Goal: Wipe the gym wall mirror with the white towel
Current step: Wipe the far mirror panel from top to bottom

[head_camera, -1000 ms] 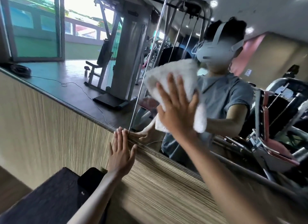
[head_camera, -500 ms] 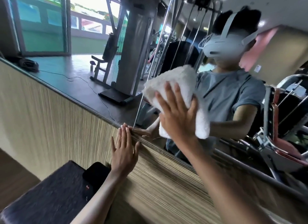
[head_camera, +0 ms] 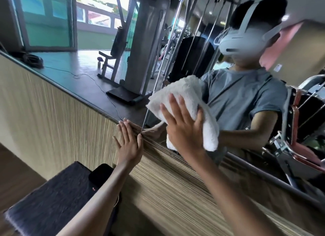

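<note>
Gym machines (head_camera: 140, 47) are reflected in the wall mirror (head_camera: 82, 84) above a striped wooden panel (head_camera: 52, 123). The fluffy folded white towel (head_camera: 186, 95) is pressed on the glass by the spread right hand (head_camera: 182, 128); the left hand (head_camera: 129, 144) is laid flat on the panel.

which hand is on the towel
The right hand, fingers spread flat, presses the white towel against the mirror; the left hand rests bare on the wood panel at the mirror's lower edge.
</note>
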The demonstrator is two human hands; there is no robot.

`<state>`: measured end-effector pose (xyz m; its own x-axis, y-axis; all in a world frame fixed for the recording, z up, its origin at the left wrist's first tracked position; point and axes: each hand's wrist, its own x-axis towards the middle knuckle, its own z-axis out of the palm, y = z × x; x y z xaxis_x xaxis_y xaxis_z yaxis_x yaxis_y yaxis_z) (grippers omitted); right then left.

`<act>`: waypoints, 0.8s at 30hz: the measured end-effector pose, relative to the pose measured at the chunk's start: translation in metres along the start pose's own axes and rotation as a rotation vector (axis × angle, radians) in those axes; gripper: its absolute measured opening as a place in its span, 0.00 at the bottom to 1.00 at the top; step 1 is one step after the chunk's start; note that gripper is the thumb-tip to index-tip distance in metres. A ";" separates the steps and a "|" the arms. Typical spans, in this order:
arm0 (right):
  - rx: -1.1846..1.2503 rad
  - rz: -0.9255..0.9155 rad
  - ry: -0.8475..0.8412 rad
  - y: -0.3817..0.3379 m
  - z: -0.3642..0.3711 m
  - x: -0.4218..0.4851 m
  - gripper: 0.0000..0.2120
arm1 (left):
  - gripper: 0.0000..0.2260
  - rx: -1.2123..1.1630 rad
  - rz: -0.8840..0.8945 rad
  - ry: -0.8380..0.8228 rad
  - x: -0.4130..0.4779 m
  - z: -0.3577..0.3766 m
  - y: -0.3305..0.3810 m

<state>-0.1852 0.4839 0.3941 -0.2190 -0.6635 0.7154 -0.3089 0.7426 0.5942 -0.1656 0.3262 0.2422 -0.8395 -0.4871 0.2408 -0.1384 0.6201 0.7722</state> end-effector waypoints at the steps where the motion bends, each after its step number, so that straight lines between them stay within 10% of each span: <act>1: 0.004 -0.039 -0.042 -0.014 0.007 -0.006 0.24 | 0.35 -0.002 -0.005 0.000 0.000 0.000 -0.001; 6: 0.081 -0.353 -0.299 -0.021 0.010 -0.062 0.29 | 0.36 -0.113 -0.186 0.054 0.007 -0.004 0.008; 14: 0.019 -0.052 -0.146 -0.017 0.003 -0.025 0.26 | 0.36 -0.261 -0.233 0.040 0.022 -0.015 -0.002; 24: 0.138 -0.280 -0.379 -0.010 -0.005 -0.080 0.26 | 0.31 -0.214 -0.236 -0.008 0.023 -0.023 -0.003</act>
<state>-0.1605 0.5298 0.3329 -0.4231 -0.8416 0.3356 -0.5183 0.5286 0.6723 -0.1722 0.2989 0.2593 -0.8014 -0.5971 0.0361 -0.2168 0.3462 0.9127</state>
